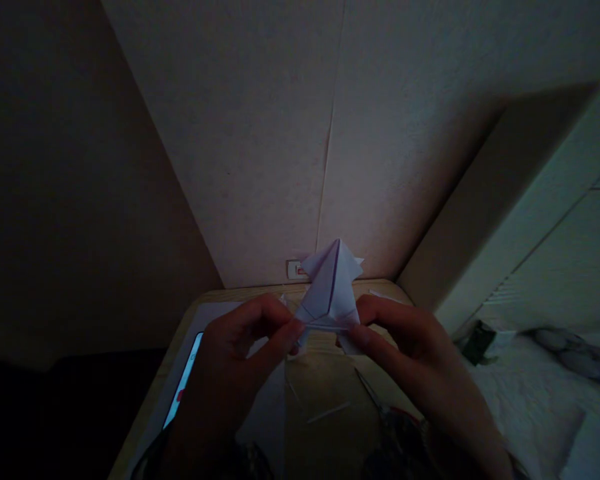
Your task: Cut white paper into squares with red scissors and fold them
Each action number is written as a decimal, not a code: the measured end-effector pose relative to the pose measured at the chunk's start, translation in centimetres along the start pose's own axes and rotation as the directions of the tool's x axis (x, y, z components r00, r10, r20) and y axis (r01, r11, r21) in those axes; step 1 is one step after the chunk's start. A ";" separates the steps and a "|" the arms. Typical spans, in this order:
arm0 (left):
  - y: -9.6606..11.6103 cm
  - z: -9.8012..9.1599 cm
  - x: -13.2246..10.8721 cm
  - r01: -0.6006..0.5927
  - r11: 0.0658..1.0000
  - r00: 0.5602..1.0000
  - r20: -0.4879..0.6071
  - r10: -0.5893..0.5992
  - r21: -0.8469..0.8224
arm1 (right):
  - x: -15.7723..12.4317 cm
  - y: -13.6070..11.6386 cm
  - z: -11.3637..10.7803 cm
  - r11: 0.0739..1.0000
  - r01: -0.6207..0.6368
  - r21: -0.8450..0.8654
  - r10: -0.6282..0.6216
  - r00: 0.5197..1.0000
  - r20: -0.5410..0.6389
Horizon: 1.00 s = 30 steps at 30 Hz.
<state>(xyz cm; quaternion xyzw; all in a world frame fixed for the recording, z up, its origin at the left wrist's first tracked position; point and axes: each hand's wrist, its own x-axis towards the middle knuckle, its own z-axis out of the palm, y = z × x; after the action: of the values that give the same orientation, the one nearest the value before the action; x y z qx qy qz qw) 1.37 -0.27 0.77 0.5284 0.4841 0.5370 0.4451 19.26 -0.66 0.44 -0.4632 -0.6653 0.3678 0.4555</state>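
A folded white paper figure [331, 287] with a pointed top is held up above a small wooden table [325, 387]. My left hand [240, 353] pinches its lower left edge between thumb and forefinger. My right hand [410, 347] pinches its lower right edge the same way. Both hands are closed on the paper.
A lit phone or tablet screen [183, 380] lies at the table's left edge on a pale sheet. Thin paper strips [329, 413] and what looks like scissors [380, 403] lie on the table. A wall socket [295, 269] sits behind. A bed [540, 393] stands to the right. The room is dim.
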 end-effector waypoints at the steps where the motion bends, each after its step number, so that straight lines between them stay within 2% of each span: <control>1: 0.0 0.0 0.0 0.001 1.000 1.000 -0.015 -0.001 -0.011 | 0.0 0.0 0.0 1.000 -0.005 -0.006 0.005 1.000 -0.001; 7: 0.1 0.3 -0.2 -0.023 0.999 0.999 -0.034 0.021 -0.034 | -0.3 -0.3 0.0 1.000 0.014 0.004 -0.014 1.000 -0.025; 13: -0.3 -0.2 0.2 -0.109 0.994 0.993 0.049 0.108 0.019 | -0.4 0.1 0.0 0.999 0.017 -0.031 -0.018 1.000 -0.022; 17: -0.6 -0.5 0.5 -0.152 0.988 0.987 0.061 0.150 0.030 | -0.3 -0.1 0.1 1.000 -0.004 -0.025 0.003 1.000 -0.023; 20: -0.6 -0.5 0.5 -0.113 0.993 0.992 0.067 0.111 0.029 | -0.1 -0.3 0.2 1.000 -0.021 -0.006 0.021 0.999 -0.038; 25: -0.4 0.1 0.4 -0.002 1.000 1.000 0.013 0.002 0.026 | 0.5 0.2 0.5 0.998 -0.056 0.021 0.056 0.998 -0.021; 30: -0.4 0.3 0.6 0.059 0.993 0.996 0.057 -0.065 0.098 | 0.8 1.1 0.6 0.992 -0.117 -0.040 0.115 0.993 -0.035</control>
<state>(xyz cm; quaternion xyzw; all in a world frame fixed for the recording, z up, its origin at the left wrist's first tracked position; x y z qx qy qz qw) 1.60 0.39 0.42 0.5497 0.5120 0.4830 0.4500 18.87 0.35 -0.52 -0.5165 -0.6372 0.3722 0.4345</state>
